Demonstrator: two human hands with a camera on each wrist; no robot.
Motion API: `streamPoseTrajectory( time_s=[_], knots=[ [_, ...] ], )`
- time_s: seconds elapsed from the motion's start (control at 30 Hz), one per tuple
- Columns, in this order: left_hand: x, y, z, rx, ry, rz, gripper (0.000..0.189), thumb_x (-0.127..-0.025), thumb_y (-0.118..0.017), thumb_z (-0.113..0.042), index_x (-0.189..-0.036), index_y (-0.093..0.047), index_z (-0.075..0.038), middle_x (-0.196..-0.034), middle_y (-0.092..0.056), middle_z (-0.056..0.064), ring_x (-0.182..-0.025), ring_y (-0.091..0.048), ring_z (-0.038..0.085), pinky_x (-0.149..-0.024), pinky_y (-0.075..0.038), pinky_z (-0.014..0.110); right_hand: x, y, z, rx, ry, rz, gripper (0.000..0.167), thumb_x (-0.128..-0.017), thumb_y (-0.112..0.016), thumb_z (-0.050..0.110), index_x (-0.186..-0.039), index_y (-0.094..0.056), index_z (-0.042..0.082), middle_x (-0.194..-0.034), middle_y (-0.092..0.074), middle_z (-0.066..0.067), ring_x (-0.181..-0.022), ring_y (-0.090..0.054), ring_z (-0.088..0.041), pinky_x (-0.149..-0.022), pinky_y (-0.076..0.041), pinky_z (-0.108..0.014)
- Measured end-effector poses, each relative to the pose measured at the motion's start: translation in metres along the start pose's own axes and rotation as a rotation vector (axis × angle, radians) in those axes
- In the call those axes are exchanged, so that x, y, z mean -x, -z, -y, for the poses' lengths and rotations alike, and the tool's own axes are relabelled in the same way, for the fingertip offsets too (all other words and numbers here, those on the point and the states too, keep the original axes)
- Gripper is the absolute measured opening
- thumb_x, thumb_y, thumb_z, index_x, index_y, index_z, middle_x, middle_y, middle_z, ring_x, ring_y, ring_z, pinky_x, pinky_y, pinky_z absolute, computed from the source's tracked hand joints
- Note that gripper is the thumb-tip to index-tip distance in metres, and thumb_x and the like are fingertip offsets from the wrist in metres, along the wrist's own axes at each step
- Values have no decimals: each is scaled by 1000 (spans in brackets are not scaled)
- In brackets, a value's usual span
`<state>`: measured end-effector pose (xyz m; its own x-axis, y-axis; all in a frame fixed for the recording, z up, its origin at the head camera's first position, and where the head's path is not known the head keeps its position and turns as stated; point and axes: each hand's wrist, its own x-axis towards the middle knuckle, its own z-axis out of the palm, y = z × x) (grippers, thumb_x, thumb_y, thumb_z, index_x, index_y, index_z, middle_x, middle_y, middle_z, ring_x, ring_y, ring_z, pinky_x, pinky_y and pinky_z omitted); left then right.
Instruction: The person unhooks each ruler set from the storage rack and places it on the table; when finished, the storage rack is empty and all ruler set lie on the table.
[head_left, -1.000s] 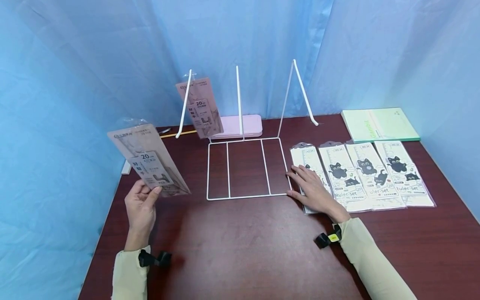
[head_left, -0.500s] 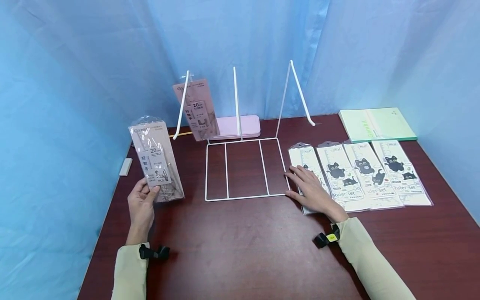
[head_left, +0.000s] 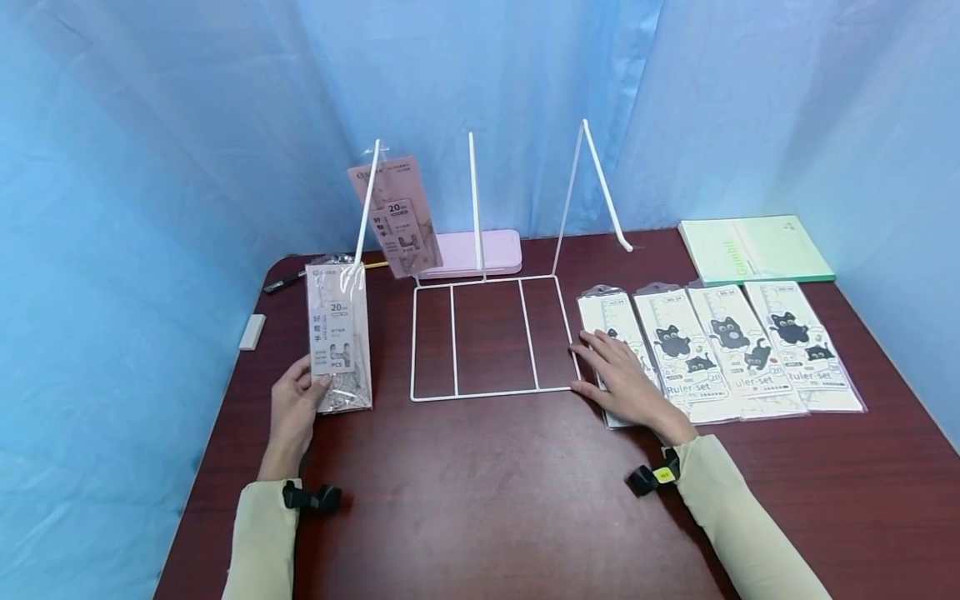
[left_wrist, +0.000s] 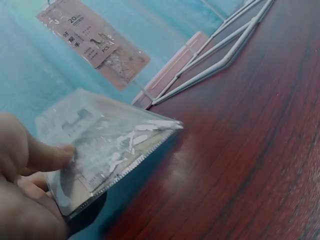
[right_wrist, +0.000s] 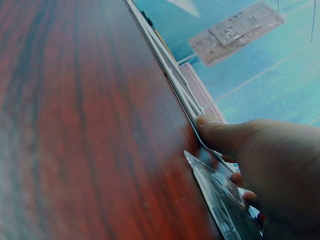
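My left hand (head_left: pixel 294 410) pinches the lower left corner of a pink ruler set (head_left: pixel 339 337) in a clear sleeve, marked 20 cm. It stands nearly upright, with its top edge overlapping the lower end of the left prong of a white wire rack (head_left: pixel 495 392). In the left wrist view the thumb (left_wrist: pixel 52 156) presses on the sleeve's face. A matching pink ruler set (head_left: pixel 397 225) hangs on that left prong. My right hand (head_left: pixel 618 375) rests with thumb and fingertips at the rack's right base wire, over the leftmost cat-print ruler set (head_left: pixel 611 317).
Several cat-print ruler sets (head_left: pixel 738 350) lie in a row at the right. Behind them is a green notebook (head_left: pixel 757 248). A pink case (head_left: pixel 480 252) sits behind the rack. A white eraser (head_left: pixel 252 332) and a black pen (head_left: pixel 285 282) lie at the left.
My left hand has moved right and slightly forward, turning the pink ruler set from tilted to nearly upright and bringing its top to the left prong. The right hand stays in place.
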<state>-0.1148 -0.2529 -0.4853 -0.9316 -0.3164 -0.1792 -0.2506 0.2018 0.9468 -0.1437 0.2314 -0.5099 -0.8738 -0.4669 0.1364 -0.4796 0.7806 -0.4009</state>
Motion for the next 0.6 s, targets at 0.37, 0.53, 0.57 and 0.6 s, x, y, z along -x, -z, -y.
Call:
streamPoseTrajectory(
  time_s=[0.37,0.53,0.57,0.6],
  knots=[
    [-6,-5,-4,-117,26,57,47,-99,-53,1,-145,-45,6,-124,-63,36,-68,-63,-4,-61,-54,16,-1,1,0,-3,-6,11,62,-96,-66,30,-149,-47,5,-160,-36,-23,-150,-26,-46,-121,-19,-62],
    [-7,-6,-6,-168,28,75,49,-98,-54,0,-144,-45,10,-120,-65,36,-65,-62,-3,-58,-53,17,-1,1,0,-4,-10,15,62,-96,-67,30,-149,-46,5,-160,-36,-23,-150,-26,-46,-121,-19,-62],
    [-7,-7,-6,-182,27,74,49,-97,-55,0,-144,-46,10,-117,-67,35,-64,-61,-2,-57,-52,17,-1,1,0,-3,-10,15,62,-96,-66,30,-149,-46,5,-160,-36,-23,-150,-26,-46,-121,-19,-62],
    [-7,-7,-7,-195,27,72,49,-96,-56,-1,-143,-47,9,-113,-69,33,-63,-61,-1,-56,-52,18,-1,1,0,-3,-11,15,63,-96,-67,30,-149,-46,5,-160,-36,-23,-150,-26,-46,-121,-19,-62]
  ],
)
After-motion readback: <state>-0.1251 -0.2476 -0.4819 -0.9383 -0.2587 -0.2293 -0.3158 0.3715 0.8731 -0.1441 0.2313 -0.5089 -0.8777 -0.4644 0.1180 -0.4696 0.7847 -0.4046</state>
